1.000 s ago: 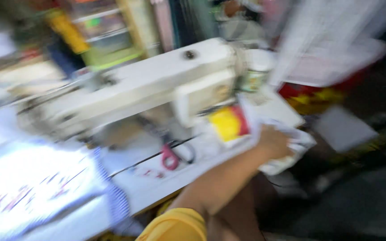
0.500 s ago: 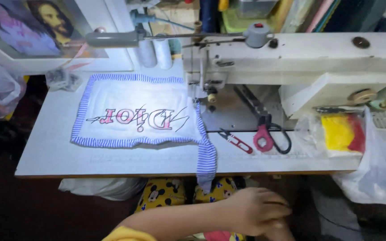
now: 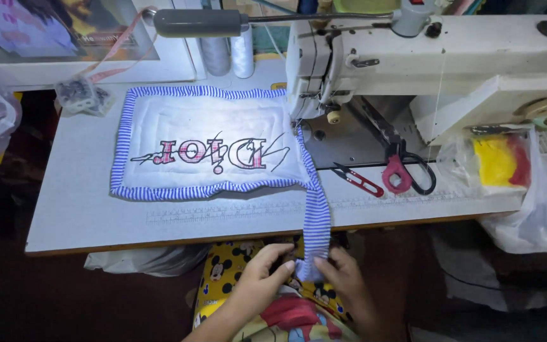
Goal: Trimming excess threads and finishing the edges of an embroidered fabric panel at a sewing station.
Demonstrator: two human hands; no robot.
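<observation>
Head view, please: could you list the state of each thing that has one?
left hand: fingers pinching the striped strip end.
right hand: fingers pinching it too.
striped strip: hanging off the table edge.
quilted mat: flat, lit.
scissors: lying closed.
thread snips: lying unheld.

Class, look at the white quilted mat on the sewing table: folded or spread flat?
Spread flat: the quilted mat shows all four striped edges on the table.

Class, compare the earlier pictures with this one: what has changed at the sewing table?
Both hands, left and right, have come together below the table edge and taken hold of the striped strip. The quilted mat, scissors and snips stayed put.
</observation>
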